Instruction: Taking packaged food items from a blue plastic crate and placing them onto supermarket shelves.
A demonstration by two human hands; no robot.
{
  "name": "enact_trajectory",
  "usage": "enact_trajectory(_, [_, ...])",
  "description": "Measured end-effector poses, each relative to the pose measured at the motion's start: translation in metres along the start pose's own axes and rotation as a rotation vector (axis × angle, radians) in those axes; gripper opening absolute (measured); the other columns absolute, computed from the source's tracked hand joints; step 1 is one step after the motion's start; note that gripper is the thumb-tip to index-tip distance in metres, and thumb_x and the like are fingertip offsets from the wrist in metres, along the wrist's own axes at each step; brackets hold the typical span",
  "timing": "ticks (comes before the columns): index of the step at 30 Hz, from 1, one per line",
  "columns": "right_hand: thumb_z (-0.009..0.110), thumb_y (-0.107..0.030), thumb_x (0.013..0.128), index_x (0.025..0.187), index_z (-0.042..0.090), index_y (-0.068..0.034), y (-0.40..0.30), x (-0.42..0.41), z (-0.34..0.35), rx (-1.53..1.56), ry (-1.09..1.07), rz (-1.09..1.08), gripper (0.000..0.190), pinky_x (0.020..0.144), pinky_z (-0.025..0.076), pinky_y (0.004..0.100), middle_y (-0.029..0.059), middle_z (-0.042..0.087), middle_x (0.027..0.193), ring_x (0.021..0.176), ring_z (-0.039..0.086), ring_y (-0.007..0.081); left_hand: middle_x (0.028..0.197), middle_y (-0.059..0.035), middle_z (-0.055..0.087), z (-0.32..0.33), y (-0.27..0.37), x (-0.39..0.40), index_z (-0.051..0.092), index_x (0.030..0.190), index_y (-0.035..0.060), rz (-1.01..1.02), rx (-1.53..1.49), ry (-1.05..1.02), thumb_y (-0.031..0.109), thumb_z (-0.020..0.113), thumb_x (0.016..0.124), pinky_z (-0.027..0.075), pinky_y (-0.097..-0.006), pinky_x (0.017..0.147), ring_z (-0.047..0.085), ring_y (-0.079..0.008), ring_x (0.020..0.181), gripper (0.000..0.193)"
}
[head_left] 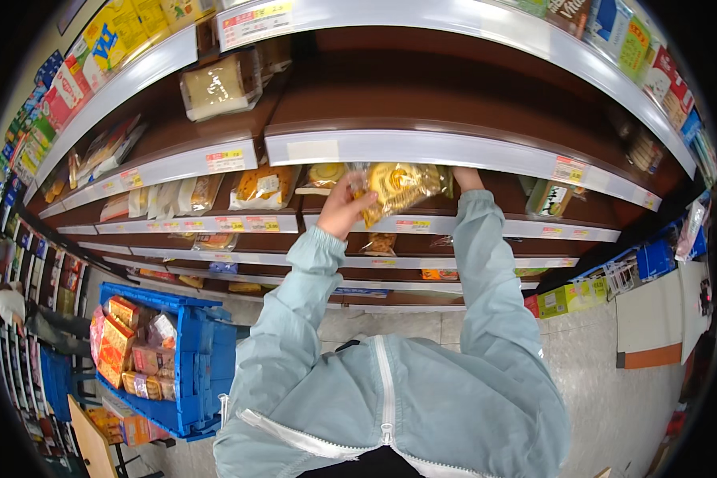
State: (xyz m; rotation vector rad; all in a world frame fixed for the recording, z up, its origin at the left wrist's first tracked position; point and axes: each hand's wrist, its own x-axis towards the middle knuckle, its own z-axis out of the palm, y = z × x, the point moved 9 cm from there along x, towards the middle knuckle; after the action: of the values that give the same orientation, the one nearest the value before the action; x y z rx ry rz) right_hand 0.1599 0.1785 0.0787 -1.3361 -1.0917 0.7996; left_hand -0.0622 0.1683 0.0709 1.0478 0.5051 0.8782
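My left hand grips a clear plastic bag of round yellow pastry by its left side, in front of a lower shelf. Only the wrist and back of my right hand show; it reaches under the edge of the shelf above, right of the bag, and its fingers are hidden. Behind my left hand another wrapped round pastry lies on the shelf. Further left sits a larger packaged bread with a white label.
Shelf edges with price tags curve across above and below my hands. A blue plastic crate full of packaged food stands at lower left. A person is at the far left. A white counter stands at right.
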Motion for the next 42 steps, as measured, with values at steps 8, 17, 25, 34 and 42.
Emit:
enact_trajectory(8, [0.054, -0.032, 0.072, 0.112, 0.038, 0.003, 0.015, -0.046, -0.015, -0.168, -0.088, -0.014, 0.055, 0.086, 0.031, 0.0318, 0.0151, 0.043, 0.109, 0.102, 0.038, 0.0244, 0.096, -0.0063, 0.05, 0.015, -0.014, 0.061, 0.041, 0.105, -0.0009, 0.074, 0.24, -0.201, 0.005, 0.053, 0.074, 0.043, -0.0265, 0.072, 0.05, -0.0144, 0.085, 0.033])
enact_trajectory(17, [0.055, -0.028, 0.073, 0.107, 0.039, 0.007, -0.007, -0.056, 0.01, -0.237, -0.195, 0.099, 0.051, 0.08, 0.036, 0.0278, 0.0147, 0.051, 0.095, 0.091, 0.046, 0.0207, 0.098, -0.0063, 0.05, -0.003, -0.037, 0.068, 0.039, 0.107, 0.0001, -0.18, 0.296, -0.204, 0.008, 0.053, 0.075, 0.044, -0.0278, 0.073, 0.051, -0.0144, 0.087, 0.036])
enact_trajectory(25, [0.053, -0.019, 0.074, 0.107, 0.039, 0.007, 0.006, -0.043, 0.018, -0.014, -0.1, -0.06, 0.044, 0.083, 0.034, 0.0287, 0.0152, 0.044, 0.106, 0.099, 0.043, 0.0212, 0.103, -0.0159, 0.049, -0.005, -0.01, 0.08, 0.042, 0.105, -0.0039, 0.354, 0.84, -0.117, 0.015, 0.056, 0.072, 0.032, -0.0291, 0.084, 0.044, -0.0251, 0.097, 0.04])
enact_trajectory(34, [0.051, -0.017, 0.074, 0.098, 0.045, 0.004, -0.027, -0.075, -0.012, -0.501, 0.205, -0.301, 0.033, 0.079, 0.036, 0.0336, 0.0182, 0.046, 0.098, 0.091, 0.045, 0.0297, 0.103, -0.0175, 0.044, 0.024, 0.023, 0.03, 0.044, 0.1, -0.0045, 0.599, 1.163, 0.135, 0.011, 0.059, 0.068, 0.04, -0.031, 0.074, 0.046, -0.0268, 0.093, 0.038])
enact_trajectory(42, [0.047, -0.003, 0.074, 0.085, 0.052, -0.001, -0.003, -0.118, -0.061, -0.073, 0.249, -0.234, 0.012, 0.066, 0.039, 0.0209, 0.0045, 0.051, 0.08, 0.075, 0.049, 0.0112, 0.086, -0.0081, 0.052, -0.018, -0.007, -0.054, 0.049, 0.092, -0.0005, 0.16, 0.654, 0.062, 0.005, 0.052, 0.073, 0.041, -0.0225, 0.066, 0.051, -0.0136, 0.078, 0.021])
